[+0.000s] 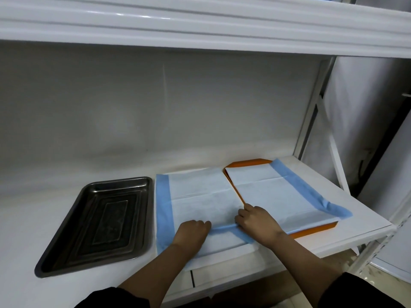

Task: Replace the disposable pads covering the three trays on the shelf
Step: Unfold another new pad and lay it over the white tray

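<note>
Left hand (193, 230): reaching in from the lower edge, knuckles up, fingers curled down onto the near blue border of the middle pad (200, 196); whether it is pinching the fold or only pressing on it cannot be told.

Right hand (255, 221): lying just beside the left, fingers bent and pinching the same blue border at the pad's near right corner, the index finger pointing toward the gap between the 2 pads. The 2 hands are sitting close together but not touching.

Middle pad: white with blue borders, covering its tray fully and draping over the shelf's front edge.

Right pad (278, 192): lying on the orange tray (311, 230), whose rim is showing at the back and the near side; its blue border is wrinkling at the near right corner.

Metal tray (95, 221): dark, bare, sitting at the left, apart from the pads.

Shelf (333, 196): white board under all 3, with a white upper shelf (200, 25) overhead and a grey back wall (155, 107) behind.
</note>
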Tool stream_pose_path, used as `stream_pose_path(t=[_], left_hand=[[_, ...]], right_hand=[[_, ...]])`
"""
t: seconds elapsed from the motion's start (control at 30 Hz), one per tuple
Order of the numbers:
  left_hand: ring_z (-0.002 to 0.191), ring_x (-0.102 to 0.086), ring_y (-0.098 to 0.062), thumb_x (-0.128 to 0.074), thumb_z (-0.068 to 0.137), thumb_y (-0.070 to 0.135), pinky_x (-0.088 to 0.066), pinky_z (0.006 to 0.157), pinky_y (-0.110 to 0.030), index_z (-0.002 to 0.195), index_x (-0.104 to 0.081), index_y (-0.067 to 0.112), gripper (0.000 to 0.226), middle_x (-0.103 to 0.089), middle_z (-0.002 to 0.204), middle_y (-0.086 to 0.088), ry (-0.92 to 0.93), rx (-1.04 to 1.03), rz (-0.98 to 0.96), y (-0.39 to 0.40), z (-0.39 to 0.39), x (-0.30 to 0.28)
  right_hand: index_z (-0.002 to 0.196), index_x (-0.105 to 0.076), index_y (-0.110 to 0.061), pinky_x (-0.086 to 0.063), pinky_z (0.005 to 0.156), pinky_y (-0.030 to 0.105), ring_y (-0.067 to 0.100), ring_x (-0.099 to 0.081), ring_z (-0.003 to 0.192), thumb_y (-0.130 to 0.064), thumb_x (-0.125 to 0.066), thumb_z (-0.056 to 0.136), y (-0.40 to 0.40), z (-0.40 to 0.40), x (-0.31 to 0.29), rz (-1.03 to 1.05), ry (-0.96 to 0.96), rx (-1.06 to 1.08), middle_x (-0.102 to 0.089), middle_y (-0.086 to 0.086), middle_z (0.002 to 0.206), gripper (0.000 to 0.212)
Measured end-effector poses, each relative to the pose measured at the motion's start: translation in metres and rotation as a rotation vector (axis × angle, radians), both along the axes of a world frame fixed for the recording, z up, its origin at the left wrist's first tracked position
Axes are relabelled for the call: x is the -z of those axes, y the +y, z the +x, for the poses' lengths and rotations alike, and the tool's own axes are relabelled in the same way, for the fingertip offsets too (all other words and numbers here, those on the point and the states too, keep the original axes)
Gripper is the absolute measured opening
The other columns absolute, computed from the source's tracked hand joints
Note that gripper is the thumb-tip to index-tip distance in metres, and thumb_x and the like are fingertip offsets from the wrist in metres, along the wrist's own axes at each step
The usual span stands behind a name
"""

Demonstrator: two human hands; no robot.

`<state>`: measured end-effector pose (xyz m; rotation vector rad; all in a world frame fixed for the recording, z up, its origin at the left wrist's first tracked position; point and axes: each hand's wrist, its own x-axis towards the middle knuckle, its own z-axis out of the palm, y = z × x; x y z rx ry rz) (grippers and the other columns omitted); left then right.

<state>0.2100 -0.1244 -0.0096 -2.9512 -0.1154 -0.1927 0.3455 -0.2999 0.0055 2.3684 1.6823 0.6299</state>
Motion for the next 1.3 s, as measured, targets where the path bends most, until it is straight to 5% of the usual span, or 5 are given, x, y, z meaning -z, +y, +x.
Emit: stream_pose_path(t=[0.17,0.47,0.67,0.97,1.3], left_hand=[[0.029,-0.047,-0.009,-0.076,0.051,0.047,-0.015,0.038,-0.015,0.046,-0.054,0.023,0.032,-0.048,0.038,0.007,-0.009,0.016,-0.084,0.028,-0.017,0.006],[0.116,-0.053,-0.010,-0.051,0.076,0.070,-0.034,0.099,-0.024,0.138,-0.043,0.028,0.075,-0.054,0.129,0.009,0.020,0.038,-0.368,0.051,-0.073,-0.004],[0.113,-0.056,-0.007,-0.057,0.057,0.067,-0.029,0.109,-0.028,0.136,-0.039,0.023,0.093,-0.057,0.125,0.011,-0.070,0.174,-0.145,0.064,-0.095,0.009],[0.076,-0.064,-0.009,-0.079,0.044,0.006,-0.033,0.081,-0.019,0.100,-0.062,0.025,0.061,-0.066,0.087,0.012,-0.339,0.131,-0.245,0.073,-0.095,0.008],[0.062,-0.049,-0.010,-0.042,0.064,0.010,-0.024,0.062,-0.019,0.074,-0.043,0.025,0.018,-0.049,0.072,0.010,-0.422,0.102,-0.250,0.086,-0.098,0.009]], right_hand=[[0.058,-0.061,-0.020,-0.036,0.039,0.023,0.016,-0.054,0.047,-0.009,-0.089,0.037,0.001,-0.003,0.006,0.025,0.038,0.077,-0.056,-0.002,0.057,0.037],[0.057,-0.058,-0.021,-0.035,0.036,0.021,0.015,-0.053,0.041,-0.014,-0.092,0.038,0.005,-0.003,0.008,0.207,0.234,0.276,-0.053,-0.002,0.046,0.040],[0.110,-0.057,-0.019,-0.040,0.074,0.028,0.021,-0.060,0.100,-0.023,-0.041,0.098,0.012,-0.003,0.006,0.187,0.334,0.398,-0.066,0.003,0.105,0.020],[0.116,-0.054,-0.019,-0.046,0.083,0.027,0.020,-0.063,0.100,-0.023,-0.040,0.099,0.021,0.003,0.005,0.147,0.414,0.484,-0.066,0.004,0.110,0.022],[0.123,-0.052,-0.019,-0.046,0.089,0.023,0.017,-0.063,0.103,-0.026,-0.046,0.098,0.019,0.005,0.004,0.128,0.433,0.479,-0.065,0.002,0.116,0.027]])
